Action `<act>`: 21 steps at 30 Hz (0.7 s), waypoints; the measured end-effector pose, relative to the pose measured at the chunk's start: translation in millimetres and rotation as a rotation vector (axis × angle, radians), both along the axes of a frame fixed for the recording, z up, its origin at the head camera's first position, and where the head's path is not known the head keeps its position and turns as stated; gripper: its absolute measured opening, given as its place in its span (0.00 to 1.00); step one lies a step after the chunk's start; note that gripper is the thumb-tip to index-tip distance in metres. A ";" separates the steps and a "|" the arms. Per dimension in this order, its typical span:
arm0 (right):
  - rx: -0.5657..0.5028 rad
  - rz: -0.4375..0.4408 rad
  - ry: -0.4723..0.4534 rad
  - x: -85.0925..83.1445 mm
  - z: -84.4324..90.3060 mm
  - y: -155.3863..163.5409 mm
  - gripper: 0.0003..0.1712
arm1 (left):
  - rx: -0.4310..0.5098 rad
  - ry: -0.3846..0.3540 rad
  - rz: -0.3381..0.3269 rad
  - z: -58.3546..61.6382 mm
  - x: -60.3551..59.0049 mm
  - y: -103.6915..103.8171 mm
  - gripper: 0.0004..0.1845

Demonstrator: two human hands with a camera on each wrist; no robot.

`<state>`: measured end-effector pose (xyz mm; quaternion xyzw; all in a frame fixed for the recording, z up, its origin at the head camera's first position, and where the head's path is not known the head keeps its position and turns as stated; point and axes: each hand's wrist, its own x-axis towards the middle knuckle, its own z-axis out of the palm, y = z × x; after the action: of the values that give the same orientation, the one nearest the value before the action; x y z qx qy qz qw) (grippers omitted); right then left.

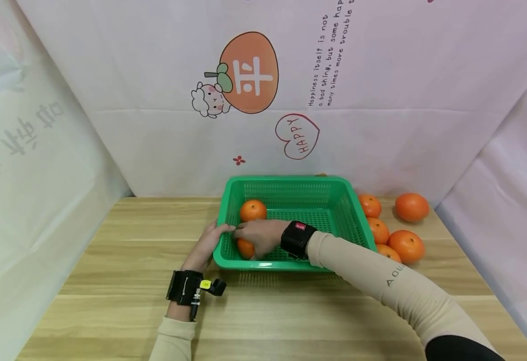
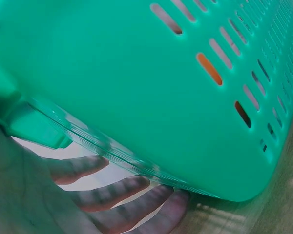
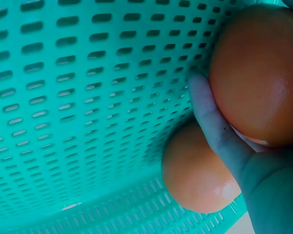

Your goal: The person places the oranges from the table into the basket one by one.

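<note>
Two hands work at a green basket (image 1: 290, 200) in the middle of the head view. Nearest, at the lower middle, the left hand (image 1: 207, 245) lies on the wooden table (image 1: 110, 260) with a black wrist band behind it. Its fingers (image 2: 112, 195) are straight and press on the basket's left rim from outside, holding nothing.

Just past it, the right hand (image 1: 259, 236) reaches over the front wall into the basket's near left corner. Its fingers curl round an orange (image 1: 245, 248), which sits low in that corner. In the right wrist view this held orange fills the upper right, with one finger (image 3: 215, 126) along its side.

A second orange (image 1: 252, 210) lies in the basket just behind the hand, near the left wall. In the right wrist view it shows at the lower middle, beside the held one; I cannot tell if they touch.

Farther right, outside the basket, five more oranges (image 1: 407, 245) lie in a bunch on the table.

At the far back hangs a white cloth wall (image 1: 155, 125) with a cartoon fruit and a heart.
</note>
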<state>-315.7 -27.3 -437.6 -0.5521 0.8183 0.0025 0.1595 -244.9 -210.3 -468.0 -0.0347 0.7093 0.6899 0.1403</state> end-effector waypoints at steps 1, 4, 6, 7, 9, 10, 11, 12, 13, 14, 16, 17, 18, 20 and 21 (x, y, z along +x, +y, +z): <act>-0.001 0.000 0.000 0.1 -0.3 0.0 0.38 | 0.002 0.001 0.000 -0.2 0.1 -0.1 0.38; 0.002 -0.003 -0.002 0.6 -0.3 0.2 0.39 | 0.004 0.007 -0.009 -1.1 0.1 -0.8 0.37; 0.007 -0.009 0.000 1.2 -0.4 0.4 0.38 | 0.003 0.011 -0.022 -2.2 0.1 -1.4 0.37; 0.010 -0.013 0.001 1.4 -0.4 0.4 0.38 | 0.003 0.014 -0.028 -2.6 0.3 -1.8 0.37; 0.017 -0.024 0.001 1.9 -1.1 0.6 0.39 | -0.002 0.017 -0.039 -3.6 0.6 -2.5 0.36; 0.019 -0.028 0.003 1.9 -1.6 0.8 0.39 | -0.004 0.020 -0.043 -3.9 0.8 -2.7 0.36; 0.022 -0.034 0.002 2.0 -2.1 0.7 0.39 | -0.007 0.023 -0.046 -4.2 0.9 -2.8 0.36; 0.025 -0.038 0.003 1.7 -2.4 0.6 0.40 | -0.009 0.025 -0.046 -4.3 1.0 -2.9 0.36; 0.028 -0.041 0.005 1.5 -2.5 0.5 0.40 | -0.010 0.026 -0.046 -4.2 1.0 -3.0 0.36; 0.030 -0.043 0.009 1.2 -2.4 0.3 0.40 | -0.011 0.027 -0.045 -4.1 0.9 -3.0 0.36; 0.033 -0.049 0.013 0.9 -1.9 0.0 0.41 | -0.008 0.027 -0.042 -3.7 0.6 -2.9 0.36; 0.035 -0.053 0.015 0.8 -1.6 -0.1 0.42 | -0.008 0.028 -0.041 -3.5 0.4 -2.8 0.36; 0.037 -0.055 0.017 0.7 -1.3 -0.3 0.43 | -0.006 0.026 -0.037 -3.3 0.2 -2.6 0.36; 0.039 -0.062 0.017 0.8 -0.7 -0.2 0.45 | 0.000 0.023 -0.034 -3.0 -0.2 -2.1 0.37; 0.038 -0.065 0.015 0.8 -0.4 -0.1 0.46 | 0.002 0.021 -0.032 -2.9 -0.5 -1.8 0.37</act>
<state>-314.8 -27.4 -438.1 -0.5219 0.8370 0.0172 0.1638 -245.4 -212.0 -470.9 -0.0159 0.7106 0.6885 0.1441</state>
